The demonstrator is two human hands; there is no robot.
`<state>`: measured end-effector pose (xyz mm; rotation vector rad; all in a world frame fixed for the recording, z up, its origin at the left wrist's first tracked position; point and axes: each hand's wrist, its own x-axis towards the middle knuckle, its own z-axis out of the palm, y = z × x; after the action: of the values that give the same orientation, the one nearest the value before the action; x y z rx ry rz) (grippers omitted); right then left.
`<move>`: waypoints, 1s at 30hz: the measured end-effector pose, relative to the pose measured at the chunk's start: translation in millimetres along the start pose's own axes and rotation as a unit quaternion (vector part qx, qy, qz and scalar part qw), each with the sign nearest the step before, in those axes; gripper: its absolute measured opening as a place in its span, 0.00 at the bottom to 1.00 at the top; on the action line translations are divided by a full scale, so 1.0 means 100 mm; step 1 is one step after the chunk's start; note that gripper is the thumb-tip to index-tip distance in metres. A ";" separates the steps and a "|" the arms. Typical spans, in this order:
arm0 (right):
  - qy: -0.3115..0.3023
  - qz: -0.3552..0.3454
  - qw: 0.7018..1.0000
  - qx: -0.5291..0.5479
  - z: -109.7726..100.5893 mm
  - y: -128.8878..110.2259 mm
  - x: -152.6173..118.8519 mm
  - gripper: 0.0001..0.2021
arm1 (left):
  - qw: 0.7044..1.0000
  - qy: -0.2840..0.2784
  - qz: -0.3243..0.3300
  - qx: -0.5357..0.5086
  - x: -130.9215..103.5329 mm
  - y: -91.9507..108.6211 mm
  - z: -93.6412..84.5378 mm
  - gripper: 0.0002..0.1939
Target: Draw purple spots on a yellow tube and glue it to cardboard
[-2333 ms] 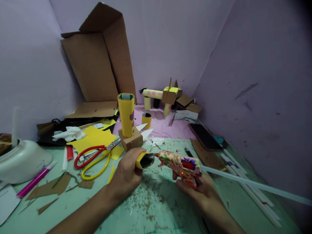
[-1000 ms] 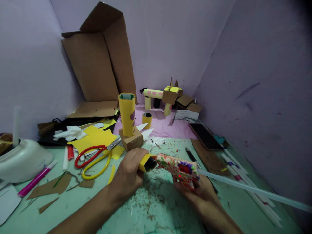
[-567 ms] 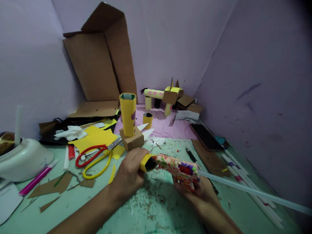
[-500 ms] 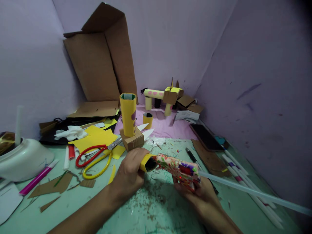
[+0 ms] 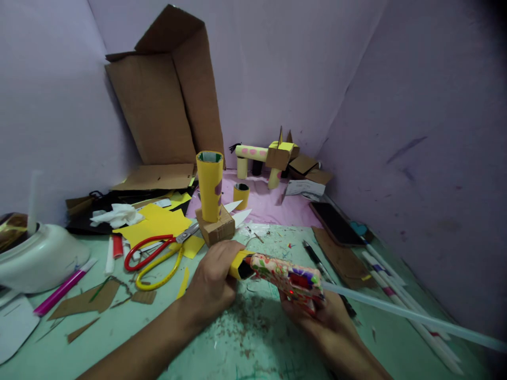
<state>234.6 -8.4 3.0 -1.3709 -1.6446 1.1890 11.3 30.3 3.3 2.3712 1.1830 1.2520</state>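
My left hand [image 5: 216,274] is closed round a short yellow tube [image 5: 240,265] with a dark inside, its open end facing right. In my right hand [image 5: 312,316] is a glue gun [image 5: 287,277] with a colourful pattern and a small red light; its nozzle touches the rim of the tube. A long translucent glue stick [image 5: 396,309] runs out of the gun's back to the right. Beyond my left hand a tall yellow tube [image 5: 210,187] stands upright on a small cardboard block [image 5: 216,229]. Scissors [image 5: 158,258] with red and yellow handles lie left of my hand.
Behind stand a short yellow ring [image 5: 241,196] and a yellow animal-like model [image 5: 273,155] on pink cloth. A large cardboard piece [image 5: 150,111] leans on the wall. Yellow paper [image 5: 158,224] and a white pot [image 5: 51,258] are left; a phone [image 5: 336,224], pen [image 5: 317,258] and markers [image 5: 415,316] are right.
The glue gun and my right hand have shifted slightly left, with the nozzle closer in at the tube's opening. My left hand has kept its hold on the tube.
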 end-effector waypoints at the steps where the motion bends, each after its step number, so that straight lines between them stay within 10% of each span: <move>1: -0.005 0.004 1.000 0.002 0.00 0.00 -0.01 0.10 | 1.000 -0.002 -0.001 0.001 0.00 0.00 0.00 0.25; 30: 0.014 0.028 0.996 0.084 0.09 -0.06 -0.11 0.11 | 1.000 -0.005 -0.001 -0.016 0.03 0.00 -0.01 0.16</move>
<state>226.6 -21.3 5.5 -1.3288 -1.4603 1.3025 11.0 31.9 5.7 2.3491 1.1533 1.2465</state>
